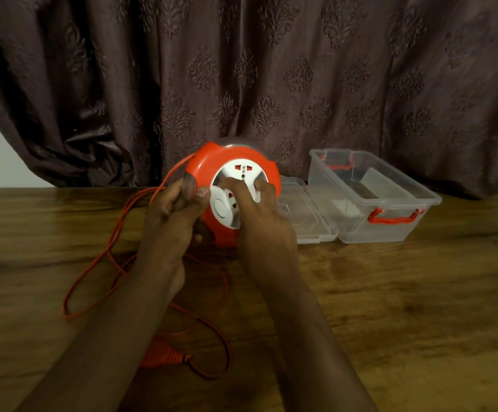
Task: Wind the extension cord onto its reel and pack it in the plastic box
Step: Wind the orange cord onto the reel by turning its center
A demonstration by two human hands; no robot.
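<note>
Head view is showing one orange reel [236, 162] with white socket face, gripped by left hand [170, 215]; right hand [259, 215] fingers are pressing its face; one clear plastic box [372, 200] is standing open.

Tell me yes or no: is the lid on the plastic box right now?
No, the plastic box stands open on the table, and its clear lid lies flat beside it, next to the reel.
</note>
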